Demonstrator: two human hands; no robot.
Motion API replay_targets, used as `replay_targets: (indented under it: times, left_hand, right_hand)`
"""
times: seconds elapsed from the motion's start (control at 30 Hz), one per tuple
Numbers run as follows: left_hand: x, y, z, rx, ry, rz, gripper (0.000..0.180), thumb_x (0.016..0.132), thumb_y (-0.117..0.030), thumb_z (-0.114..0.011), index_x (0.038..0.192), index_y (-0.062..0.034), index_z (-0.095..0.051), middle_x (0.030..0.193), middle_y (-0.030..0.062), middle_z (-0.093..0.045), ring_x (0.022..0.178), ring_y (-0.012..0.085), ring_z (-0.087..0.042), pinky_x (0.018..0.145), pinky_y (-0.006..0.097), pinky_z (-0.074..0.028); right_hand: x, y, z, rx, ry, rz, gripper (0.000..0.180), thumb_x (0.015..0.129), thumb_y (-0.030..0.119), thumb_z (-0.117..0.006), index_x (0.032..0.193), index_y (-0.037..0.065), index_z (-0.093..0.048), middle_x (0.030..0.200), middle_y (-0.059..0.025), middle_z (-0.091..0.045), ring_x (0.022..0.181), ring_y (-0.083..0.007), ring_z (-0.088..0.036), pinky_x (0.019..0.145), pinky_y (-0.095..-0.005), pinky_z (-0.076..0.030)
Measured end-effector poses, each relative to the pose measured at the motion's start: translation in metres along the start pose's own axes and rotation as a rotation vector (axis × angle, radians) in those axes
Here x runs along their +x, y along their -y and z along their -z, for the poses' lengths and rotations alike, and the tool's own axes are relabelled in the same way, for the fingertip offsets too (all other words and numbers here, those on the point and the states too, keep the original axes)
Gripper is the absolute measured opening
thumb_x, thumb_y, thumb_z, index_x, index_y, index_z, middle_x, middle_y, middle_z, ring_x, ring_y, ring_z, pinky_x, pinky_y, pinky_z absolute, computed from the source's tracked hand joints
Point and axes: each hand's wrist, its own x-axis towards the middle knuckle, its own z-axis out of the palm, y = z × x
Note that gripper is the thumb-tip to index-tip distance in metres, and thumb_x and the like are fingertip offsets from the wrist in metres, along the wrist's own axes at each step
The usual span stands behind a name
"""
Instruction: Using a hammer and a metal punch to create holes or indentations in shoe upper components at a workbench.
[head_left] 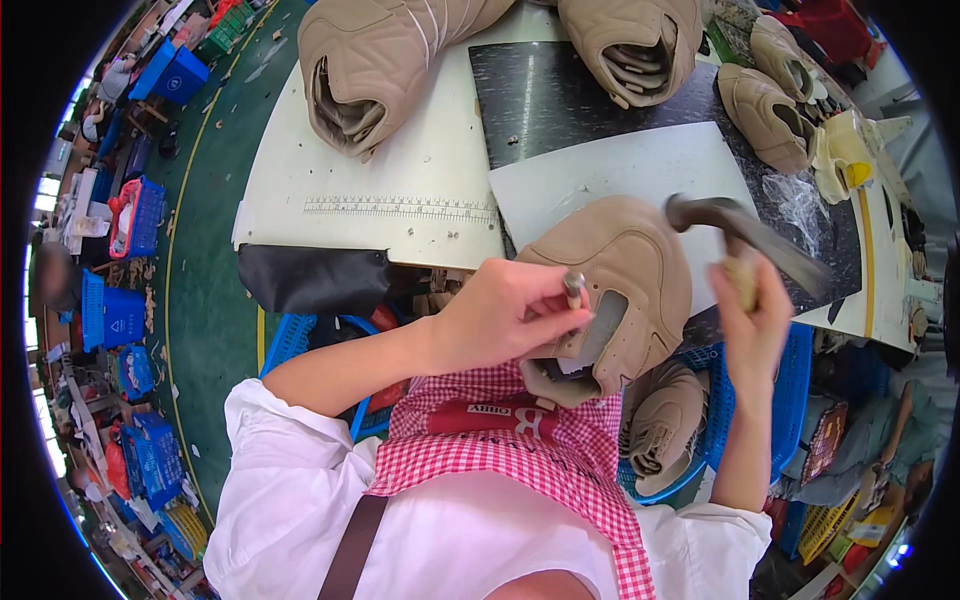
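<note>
My left hand [505, 315] pinches a short metal punch [574, 288] over a beige shoe upper [620, 245]. The upper lies on a white sheet [620, 170] at the table's near edge, its opening toward me. Where the punch's lower tip rests is hidden by my fingers. To the right, my right hand [750, 315] is closed around the handle of a hammer [740, 222]. The hammer's head is raised beside the upper, apart from the punch, and its edges look slightly blurred.
Stacked beige uppers [370, 70] stand at the far left, with another stack [635, 50] at the far middle. Loose uppers [765, 110] and crumpled clear plastic [797, 205] lie at right on a black board [530, 100]. Below the table, a blue basket [790, 400] holds more uppers.
</note>
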Motion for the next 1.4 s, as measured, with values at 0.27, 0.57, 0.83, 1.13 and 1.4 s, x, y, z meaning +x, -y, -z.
replay_targets:
  times: [0.27,0.57,0.83,1.13,1.4]
  left_hand:
    - [-0.001,0.002,0.001,0.529,0.079,-0.52,0.014,0.078,-0.013,-0.065,0.087,-0.0047,-0.059,0.072,0.0073,-0.059,0.061,0.0216,-0.059,0.052,0.029,-0.047]
    - [0.008,0.006,0.011,-0.383,0.064,0.191,0.016,0.09,-0.01,-0.053,0.096,0.0036,-0.057,0.084,0.0061,-0.063,0.078,0.0085,-0.06,0.07,0.022,-0.051]
    - [0.02,0.004,-0.009,-0.11,0.156,0.029,0.012,0.084,-0.008,-0.058,0.084,0.0034,-0.058,0.074,0.0071,-0.064,0.07,0.0085,-0.061,0.061,0.023,-0.049]
    - [0.021,0.009,-0.008,-0.129,0.178,-0.044,0.012,0.083,-0.008,-0.059,0.083,0.0037,-0.059,0.071,0.0071,-0.064,0.063,0.0089,-0.06,0.061,0.022,-0.049]
    - [0.023,0.005,-0.01,-0.007,0.245,-0.109,0.01,0.083,-0.006,-0.062,0.088,0.0023,-0.061,0.074,0.0041,-0.065,0.068,0.0065,-0.061,0.061,0.021,-0.05]
  right_hand:
    - [-0.057,0.043,0.029,-0.184,0.487,0.124,0.014,0.084,0.014,-0.056,0.083,0.001,-0.058,0.071,-0.0056,-0.057,0.061,-0.0172,-0.054,0.059,-0.0304,-0.043]
    - [0.035,0.003,-0.022,0.111,0.277,-0.056,0.043,0.057,0.015,-0.08,0.09,0.002,-0.054,0.074,-0.0028,-0.053,0.064,-0.0101,-0.048,0.058,-0.0261,-0.041]
    - [0.049,0.013,-0.033,-0.079,0.31,0.116,0.044,0.055,0.016,-0.081,0.084,0.002,-0.052,0.069,-0.0056,-0.054,0.059,-0.0141,-0.049,0.056,-0.0286,-0.041]
    - [-0.001,0.009,0.017,0.151,-0.139,0.009,0.025,0.083,0.015,-0.062,0.106,0.004,-0.059,0.068,0.0051,-0.052,0.053,-0.0012,-0.04,0.048,-0.017,-0.032]
    - [-0.061,0.036,0.096,0.45,-0.295,0.415,0.037,0.092,0.029,-0.048,0.106,-0.005,-0.046,0.066,-0.003,-0.046,0.045,-0.0045,-0.036,0.037,-0.0166,-0.025]
